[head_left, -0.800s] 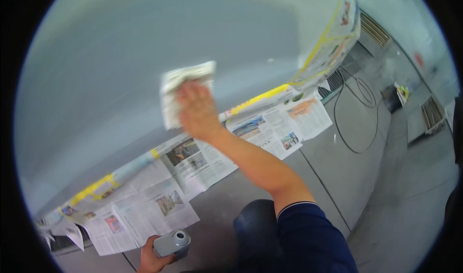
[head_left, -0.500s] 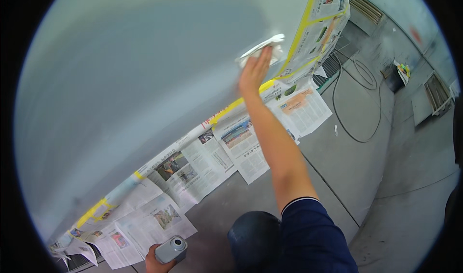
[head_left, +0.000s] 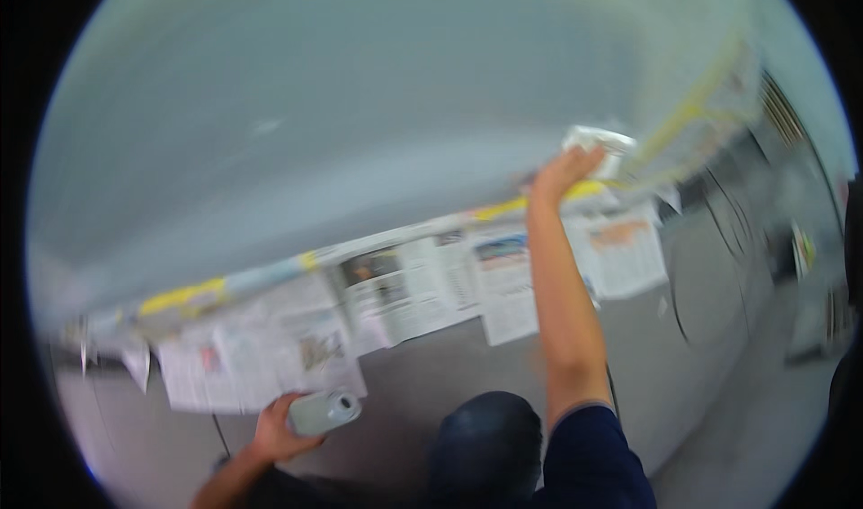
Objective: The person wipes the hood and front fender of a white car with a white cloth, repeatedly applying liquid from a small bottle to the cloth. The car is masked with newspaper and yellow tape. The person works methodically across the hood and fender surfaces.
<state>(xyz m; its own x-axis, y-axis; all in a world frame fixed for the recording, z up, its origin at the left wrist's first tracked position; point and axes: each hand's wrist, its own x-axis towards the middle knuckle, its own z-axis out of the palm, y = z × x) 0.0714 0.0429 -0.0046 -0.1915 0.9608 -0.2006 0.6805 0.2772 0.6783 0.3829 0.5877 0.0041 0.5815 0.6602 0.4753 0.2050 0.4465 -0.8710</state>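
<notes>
My right hand [head_left: 570, 171] lies on a folded white cloth [head_left: 613, 146], fingers over it, against the lower right part of a large, smooth grey panel [head_left: 387, 104]. The hand is smeared by motion. At the lower left, my left hand [head_left: 275, 430] is wrapped round a pale grey container [head_left: 316, 414] with a round cap-like end. This container is held low, apart from the panel and near the hanging newspaper [head_left: 413, 284]. Yellow tape [head_left: 184, 298] runs along the panel's lower edge, where the newspaper is fixed.
More taped newspaper [head_left: 697, 136] edges the panel on the right. A dark hose [head_left: 680, 316] loops across the grey floor [head_left: 431, 370]. Further right stands a dark bin [head_left: 782, 253] with colourful stuff in it. My knee [head_left: 485, 446] is at the bottom centre.
The view has turned, so the panel's lower edge lies flatter. My right hand and the cloth have moved down close to the taped edge. My left hand still holds the container, now further into view.
</notes>
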